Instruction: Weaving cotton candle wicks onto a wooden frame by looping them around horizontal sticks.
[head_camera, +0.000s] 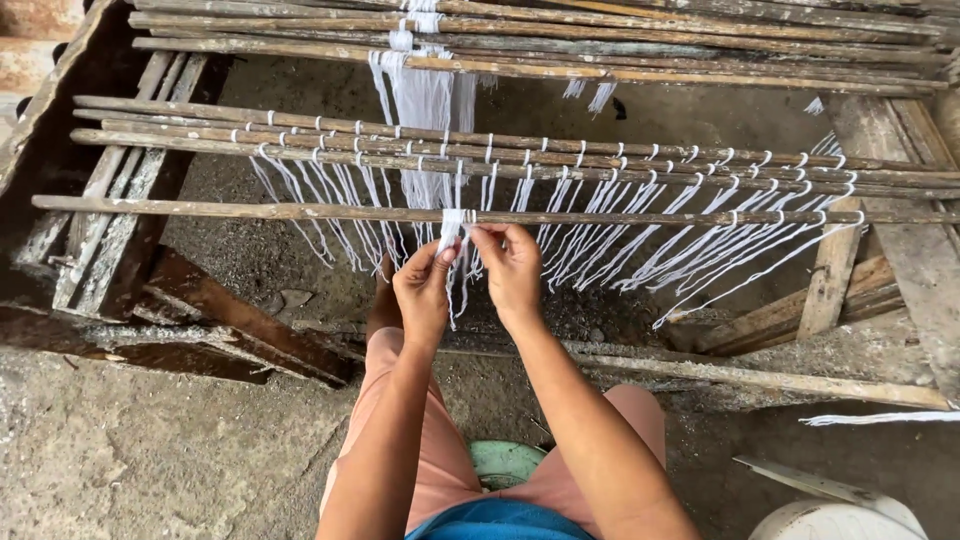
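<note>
My left hand (424, 288) and my right hand (510, 268) meet at the nearest wooden rod (200, 208) of a loom frame. Both pinch white string (452, 230) that loops over that rod at its middle. Many more white strings (640, 240) hang slanting from the rods behind (180, 138). A thick bundle of white threads (425, 100) drops from the upper rods straight above my hands. My knees in pink shorts show below my arms.
Rough wooden beams (240, 320) frame a pit under the loom. A green stool (505, 462) sits between my legs. A white bucket rim (835, 518) is at the lower right, on a concrete floor (130, 450).
</note>
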